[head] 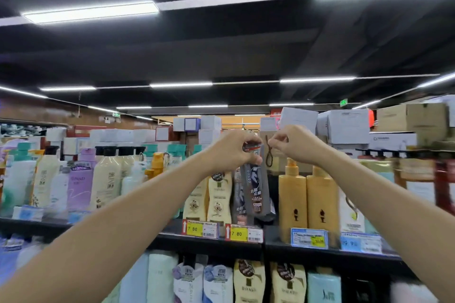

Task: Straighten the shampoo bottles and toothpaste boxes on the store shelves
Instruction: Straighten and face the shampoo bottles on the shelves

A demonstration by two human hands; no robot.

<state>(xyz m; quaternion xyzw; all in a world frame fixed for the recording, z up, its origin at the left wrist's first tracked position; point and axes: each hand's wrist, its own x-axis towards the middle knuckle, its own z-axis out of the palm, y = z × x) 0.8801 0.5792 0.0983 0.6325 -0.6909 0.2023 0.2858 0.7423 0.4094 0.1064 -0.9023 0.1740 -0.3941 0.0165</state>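
Shelf [211, 243] bottles blur; left hand [230, 152] fingers grip grey bottle [254, 189], right hand [293, 146] pinched.

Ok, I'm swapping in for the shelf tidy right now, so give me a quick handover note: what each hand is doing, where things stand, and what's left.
Left hand: gripping the top of the grey shampoo bottle, which is lifted and tilted above the top shelf.
Right hand: pinched shut near the bottle's cap; what it holds is unclear.
Cream bottles and orange pump bottles beside it stand upright.
Done: cannot tell.
Left: set the grey bottle upright in its gap, then check the remaining rows. No toothpaste boxes in view.
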